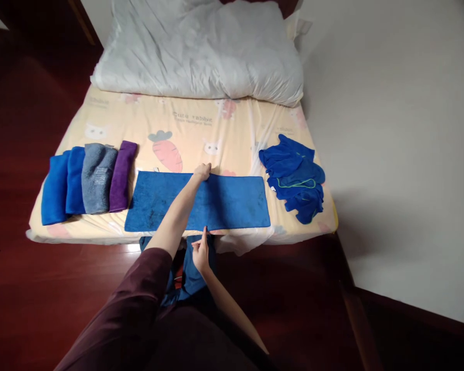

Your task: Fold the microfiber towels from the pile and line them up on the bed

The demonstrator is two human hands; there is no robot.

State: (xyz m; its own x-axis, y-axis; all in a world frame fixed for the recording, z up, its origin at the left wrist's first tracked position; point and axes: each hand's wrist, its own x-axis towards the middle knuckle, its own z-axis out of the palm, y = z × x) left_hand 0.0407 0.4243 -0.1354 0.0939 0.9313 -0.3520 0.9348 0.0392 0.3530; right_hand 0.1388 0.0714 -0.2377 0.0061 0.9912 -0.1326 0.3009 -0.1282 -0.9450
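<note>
A blue towel lies spread flat as a long rectangle near the front edge of the bed, with dark smudges on its surface. My left hand reaches across it, fingers closed on the far edge near the middle. At the near edge, my right hand points its index finger at the towel, the tip touching or almost touching the hem. Its thumb stands apart from that finger, and nothing shows in the hand.
Folded towels stand in a row at the left: two blue, a grey one and a purple one. Crumpled blue cloths are heaped at the right. A white quilt covers the back of the bed. A wall borders the right side.
</note>
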